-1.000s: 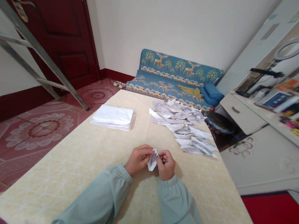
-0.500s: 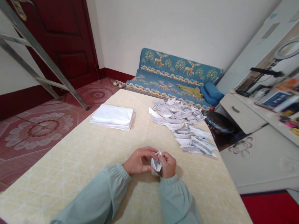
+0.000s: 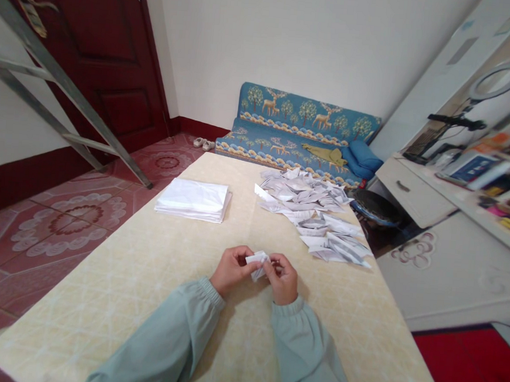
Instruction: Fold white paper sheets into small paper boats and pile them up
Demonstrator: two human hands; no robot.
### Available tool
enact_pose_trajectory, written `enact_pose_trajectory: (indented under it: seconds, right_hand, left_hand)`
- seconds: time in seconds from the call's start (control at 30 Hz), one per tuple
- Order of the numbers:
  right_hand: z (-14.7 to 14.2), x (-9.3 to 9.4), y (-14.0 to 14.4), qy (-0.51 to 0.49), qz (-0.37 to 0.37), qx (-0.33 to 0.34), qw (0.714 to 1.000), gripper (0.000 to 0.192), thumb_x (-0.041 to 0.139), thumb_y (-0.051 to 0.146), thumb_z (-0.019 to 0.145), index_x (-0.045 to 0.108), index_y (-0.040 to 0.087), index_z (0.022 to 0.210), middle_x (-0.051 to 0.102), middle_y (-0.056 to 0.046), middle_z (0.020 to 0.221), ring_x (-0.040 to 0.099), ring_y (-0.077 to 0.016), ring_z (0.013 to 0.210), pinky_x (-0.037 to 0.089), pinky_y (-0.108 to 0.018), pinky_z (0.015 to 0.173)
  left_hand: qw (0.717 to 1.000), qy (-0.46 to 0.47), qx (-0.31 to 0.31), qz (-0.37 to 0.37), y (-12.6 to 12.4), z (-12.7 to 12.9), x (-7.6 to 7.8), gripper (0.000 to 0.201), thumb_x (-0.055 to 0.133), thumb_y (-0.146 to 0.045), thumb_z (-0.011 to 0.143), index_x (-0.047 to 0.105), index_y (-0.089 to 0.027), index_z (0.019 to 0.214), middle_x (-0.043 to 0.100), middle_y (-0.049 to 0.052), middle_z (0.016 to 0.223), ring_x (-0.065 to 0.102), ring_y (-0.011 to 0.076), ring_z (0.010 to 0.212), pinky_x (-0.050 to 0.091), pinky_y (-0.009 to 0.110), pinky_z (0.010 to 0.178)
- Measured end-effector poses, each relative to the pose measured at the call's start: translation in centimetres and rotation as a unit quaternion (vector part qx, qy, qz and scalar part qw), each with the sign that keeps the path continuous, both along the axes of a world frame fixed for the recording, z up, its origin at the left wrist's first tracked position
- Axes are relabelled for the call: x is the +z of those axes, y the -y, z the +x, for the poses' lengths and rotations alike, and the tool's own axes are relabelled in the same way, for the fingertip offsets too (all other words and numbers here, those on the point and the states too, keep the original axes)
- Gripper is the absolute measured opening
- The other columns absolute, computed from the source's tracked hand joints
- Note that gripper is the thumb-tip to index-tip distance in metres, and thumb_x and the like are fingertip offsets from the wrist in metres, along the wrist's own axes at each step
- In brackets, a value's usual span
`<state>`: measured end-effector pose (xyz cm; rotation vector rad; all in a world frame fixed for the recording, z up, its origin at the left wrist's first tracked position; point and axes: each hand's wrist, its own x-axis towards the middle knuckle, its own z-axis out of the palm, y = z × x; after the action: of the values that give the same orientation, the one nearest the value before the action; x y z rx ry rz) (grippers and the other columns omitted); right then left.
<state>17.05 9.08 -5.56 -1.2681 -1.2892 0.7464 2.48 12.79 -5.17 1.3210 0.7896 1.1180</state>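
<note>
Between my hands is a small folded piece of paper (image 3: 257, 262), white with some grey print. My left hand (image 3: 232, 269) pinches its left side, thumb on top. On the other side, my right hand (image 3: 284, 278) grips it between thumb and fingers. Both hands are closed on the paper, just above the tablecloth, and parts of the fingers are hidden behind it. A pile of folded paper pieces (image 3: 310, 198) lies ahead to the right. A flat stack of white paper sheets (image 3: 192, 199) lies ahead to the left.
A pale yellow patterned cloth covers the table (image 3: 140, 300). Beyond its far edge stands a blue sofa (image 3: 263, 134) with a deer pattern. A metal ladder (image 3: 80, 106) leans at the left by a dark red door (image 3: 107, 44). A white cabinet (image 3: 447, 271) stands along the right.
The folded paper has been turned and shifted slightly left, with a flat white flap now facing up. My left fingers have closed in on it from a wider curl.
</note>
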Motion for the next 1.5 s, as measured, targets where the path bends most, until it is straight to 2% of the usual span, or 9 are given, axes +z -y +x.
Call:
enact_pose_trajectory:
  seconds: [0.13,0.27,0.43,0.57,0.8,0.97,1.13,1.3,1.5]
  right_hand:
    - [0.0,-0.1,-0.2,0.008,0.045,-0.018,0.999,0.014,0.063,0.03,0.073,0.06,0.018,0.08,0.059,-0.001,0.074,0.049,-0.01,0.055,0.04,-0.021,0.049]
    - [0.0,-0.6,-0.4,-0.024,0.009,-0.015,1.0,0.017,0.064,0.029,0.072,0.058,0.018,0.083,0.059,0.001,0.067,0.051,-0.0107,0.053,0.041,-0.021,0.049]
    - [0.2,-0.9,-0.5,-0.025,-0.005,-0.012,1.0,0.017,0.065,0.025,0.068,0.06,0.018,0.082,0.062,0.0,0.068,0.055,-0.0121,0.056,0.044,-0.022,0.051]
    - [0.4,-1.0,-0.6,-0.044,-0.005,-0.026,0.999,0.02,0.063,0.025,0.069,0.062,0.018,0.087,0.064,-0.001,0.072,0.057,-0.0137,0.061,0.048,-0.024,0.055]
    - [0.0,-0.5,-0.6,-0.128,0.015,-0.022,0.991,0.033,0.063,0.032,0.073,0.051,0.019,0.101,0.064,-0.01,0.102,0.062,-0.0148,0.067,0.051,-0.027,0.058]
    - [0.1,0.0,-0.3,-0.041,0.045,0.022,0.998,0.024,0.053,0.036,0.083,0.063,0.017,0.093,0.065,-0.01,0.102,0.059,-0.0205,0.094,0.047,-0.032,0.082]
    - [0.4,-0.7,0.0,-0.056,-0.019,0.072,0.996,0.04,0.04,0.045,0.089,0.066,0.015,0.089,0.067,-0.006,0.082,0.059,-0.0191,0.077,0.046,-0.029,0.071]
    - [0.7,-0.8,-0.3,-0.051,-0.039,0.085,0.994,0.034,0.047,0.044,0.084,0.068,0.016,0.086,0.067,-0.006,0.078,0.059,-0.0187,0.072,0.046,-0.027,0.064]
    - [0.6,-0.3,-0.4,-0.043,-0.023,0.055,0.997,0.027,0.054,0.037,0.079,0.07,0.018,0.091,0.07,-0.006,0.091,0.062,-0.0218,0.086,0.047,-0.032,0.079]
  left_hand:
    - [1.0,0.018,-0.021,0.003,0.2,0.1,0.2,0.029,0.072,-0.029,0.067,0.053,-0.014,0.082,0.058,-0.003,0.059,0.053,0.0087,0.052,0.039,0.018,0.05]
    - [0.999,0.007,-0.033,0.02,0.4,0.0,0.3,0.045,0.069,-0.027,0.071,0.045,-0.017,0.108,0.062,-0.003,0.062,0.057,0.0112,0.055,0.042,0.019,0.052]
    - [0.996,-0.018,-0.029,0.08,0.5,-0.2,0.5,0.03,0.065,-0.027,0.075,0.055,-0.015,0.101,0.069,0.006,0.084,0.063,0.0172,0.079,0.048,0.027,0.074]
    - [0.996,-0.042,-0.035,0.074,0.5,-0.5,1.1,0.028,0.059,-0.035,0.08,0.067,-0.011,0.093,0.07,0.009,0.088,0.063,0.0195,0.081,0.048,0.029,0.076]
    - [0.994,-0.002,-0.088,0.062,0.5,-0.8,2.1,0.038,0.049,-0.042,0.085,0.071,-0.013,0.095,0.068,0.012,0.098,0.061,0.0228,0.092,0.048,0.032,0.078]
    - [0.994,-0.043,0.016,0.099,0.2,-0.3,0.9,0.017,0.068,-0.031,0.072,0.07,-0.014,0.072,0.066,0.007,0.076,0.06,0.0162,0.073,0.047,0.026,0.07]
    - [0.992,-0.069,0.077,0.077,0.0,-0.2,0.1,0.021,0.071,-0.025,0.067,0.063,-0.014,0.082,0.056,-0.001,0.067,0.05,0.0098,0.058,0.038,0.018,0.05]
    - [0.981,-0.107,0.04,0.159,0.0,-0.5,0.9,0.026,0.071,-0.03,0.068,0.068,-0.016,0.089,0.057,0.005,0.082,0.053,0.0137,0.072,0.041,0.021,0.057]
    - [0.98,-0.081,-0.001,0.181,0.1,-0.4,0.9,0.021,0.07,-0.03,0.07,0.071,-0.017,0.087,0.055,0.007,0.087,0.054,0.0164,0.08,0.042,0.024,0.064]
